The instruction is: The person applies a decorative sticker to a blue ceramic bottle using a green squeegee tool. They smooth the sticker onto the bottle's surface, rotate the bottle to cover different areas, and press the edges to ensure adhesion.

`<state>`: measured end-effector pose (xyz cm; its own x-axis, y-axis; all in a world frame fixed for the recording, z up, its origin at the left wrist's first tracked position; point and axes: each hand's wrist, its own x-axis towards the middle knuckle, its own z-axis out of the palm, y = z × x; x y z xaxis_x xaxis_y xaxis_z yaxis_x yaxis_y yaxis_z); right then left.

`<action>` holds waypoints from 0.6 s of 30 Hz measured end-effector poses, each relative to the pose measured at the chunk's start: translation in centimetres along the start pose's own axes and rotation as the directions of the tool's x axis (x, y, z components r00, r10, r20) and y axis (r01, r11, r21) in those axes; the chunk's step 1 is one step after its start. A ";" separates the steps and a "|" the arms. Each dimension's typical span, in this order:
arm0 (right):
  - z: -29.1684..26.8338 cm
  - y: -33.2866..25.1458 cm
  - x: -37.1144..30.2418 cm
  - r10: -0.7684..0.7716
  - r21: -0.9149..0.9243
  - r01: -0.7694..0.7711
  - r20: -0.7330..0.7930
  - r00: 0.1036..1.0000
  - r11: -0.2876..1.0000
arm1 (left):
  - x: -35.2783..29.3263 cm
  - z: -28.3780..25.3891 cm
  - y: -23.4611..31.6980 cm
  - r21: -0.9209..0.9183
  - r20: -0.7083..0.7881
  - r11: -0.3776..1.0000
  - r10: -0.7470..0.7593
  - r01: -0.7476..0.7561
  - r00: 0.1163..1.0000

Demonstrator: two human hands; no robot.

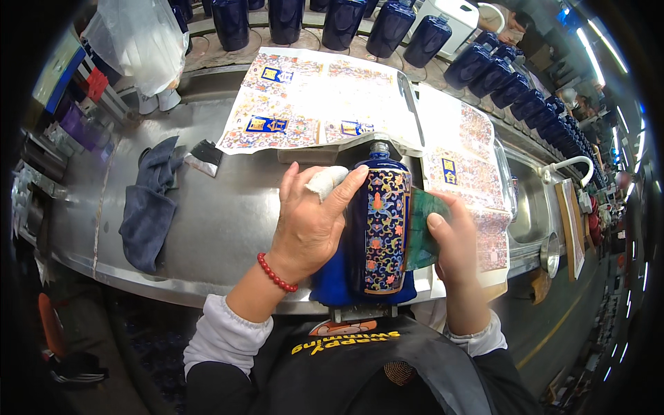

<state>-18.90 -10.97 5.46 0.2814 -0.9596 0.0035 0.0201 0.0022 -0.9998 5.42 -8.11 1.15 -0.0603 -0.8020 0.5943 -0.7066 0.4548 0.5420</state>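
Note:
A dark blue glass bottle [357,242] lies tilted in front of me with its neck pointing away. A decal sheet [385,235] with colourful floral patterns on navy covers its upper face. My left hand [308,218] is open, fingers apart, one fingertip pressed on the bottle's left shoulder. White wrapping covers another of its fingers. In my right hand [456,238] is a translucent green scraper [423,232], gripped between thumb and fingers, its edge against the bottle's right side. Blue cloth [332,280] lies beneath the bottle. The underside of the bottle is hidden.
Printed decal sheets [304,97] spread behind the bottle on the metal worktop [207,228]. A dark grey cloth [149,207] lies left. Several blue bottles [342,24] line the far conveyor [270,41]. To the right are a sink [531,207] and white faucet [577,162].

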 end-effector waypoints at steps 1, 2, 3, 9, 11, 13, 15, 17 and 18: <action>0.0 0.1 0.0 0.012 0.018 -0.012 0.005 1.000 1.000 | 0.0 -0.1 0.1 0.050 0.004 0.999 0.003 -0.004 1.000; 0.0 0.1 0.0 0.024 0.034 -0.024 0.012 1.000 0.999 | 0.0 -0.1 0.1 0.086 -0.006 0.996 0.020 -0.020 1.000; 0.0 0.2 0.1 0.035 0.049 -0.036 0.019 0.999 0.998 | 0.0 -0.1 0.0 0.123 -0.017 0.992 0.038 -0.036 0.999; -0.3 0.3 -0.1 0.008 0.034 -0.010 0.041 0.999 0.999 | 0.4 0.1 -0.1 0.249 -0.025 0.963 0.114 -0.104 0.993; -0.3 0.3 -0.1 0.015 0.024 -0.015 0.032 0.999 1.000 | 0.5 0.0 -0.1 0.260 -0.031 0.960 0.118 -0.106 0.993; -0.3 0.3 -0.2 0.011 0.022 -0.012 0.031 0.999 1.000 | 0.6 0.0 0.0 0.260 -0.042 0.960 0.119 -0.104 0.992; -0.4 0.3 -0.3 0.000 0.038 -0.002 0.037 0.999 0.999 | 0.7 0.0 0.0 0.266 -0.037 0.956 0.135 -0.120 0.990; -0.5 0.3 -0.3 0.000 0.020 -0.001 0.036 0.999 1.000 | 0.9 0.0 0.0 0.275 -0.036 0.953 0.140 -0.125 0.989; -0.6 0.3 -0.3 -0.006 0.032 0.005 0.037 0.999 0.999 | 0.9 0.0 0.1 0.280 -0.037 0.952 0.138 -0.122 0.990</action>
<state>-19.54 -10.80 5.11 0.3166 -0.9485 0.0103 0.0517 0.0065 -0.9986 5.29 -8.81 1.72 -0.1309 -0.7164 0.6853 -0.8626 0.4230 0.2774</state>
